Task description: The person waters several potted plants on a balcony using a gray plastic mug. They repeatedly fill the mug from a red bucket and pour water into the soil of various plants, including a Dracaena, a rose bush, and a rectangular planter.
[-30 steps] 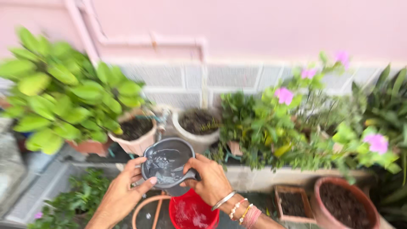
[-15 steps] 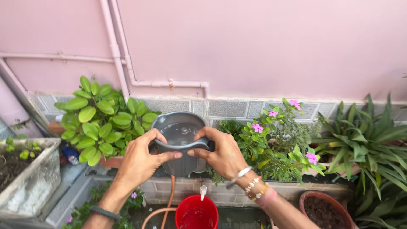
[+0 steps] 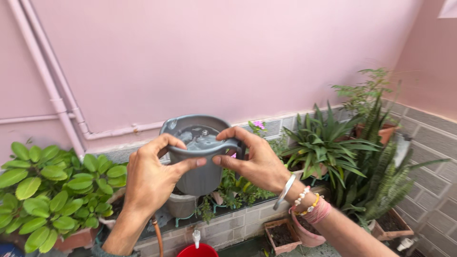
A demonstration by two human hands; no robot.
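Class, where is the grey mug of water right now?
The grey mug sits centre frame, held between the left hand and right hand, before the pink wall.

The grey mug (image 3: 199,154) of water, a second ago low above the red bucket (image 3: 198,250), has been raised between the left hand (image 3: 150,178) and right hand (image 3: 257,162), and the view has been swung rightward, so the corner plants (image 3: 362,152) are shown.

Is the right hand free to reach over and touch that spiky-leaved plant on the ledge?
Probably not as things stand. The right hand grips the handle of the grey mug of water, shared with the left hand. The spiky-leaved plant sits unblocked just to its right.
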